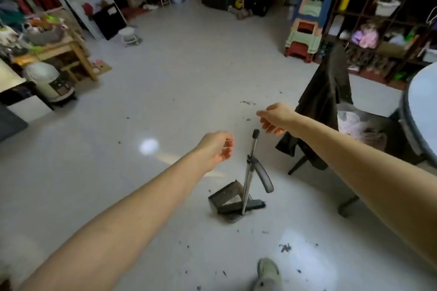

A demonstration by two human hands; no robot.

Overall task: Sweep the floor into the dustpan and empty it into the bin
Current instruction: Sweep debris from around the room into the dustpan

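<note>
The upright silver metal broom handle (251,160), clipped in the black plastic dustpan (228,201), stands just below the nearer right hand (275,118), both grips loosely curled and empty.

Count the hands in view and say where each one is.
2. The left hand hovers over the floor, left of the dustpan handle. The right hand hovers just above and right of the handle's tip. Neither holds anything.
</note>
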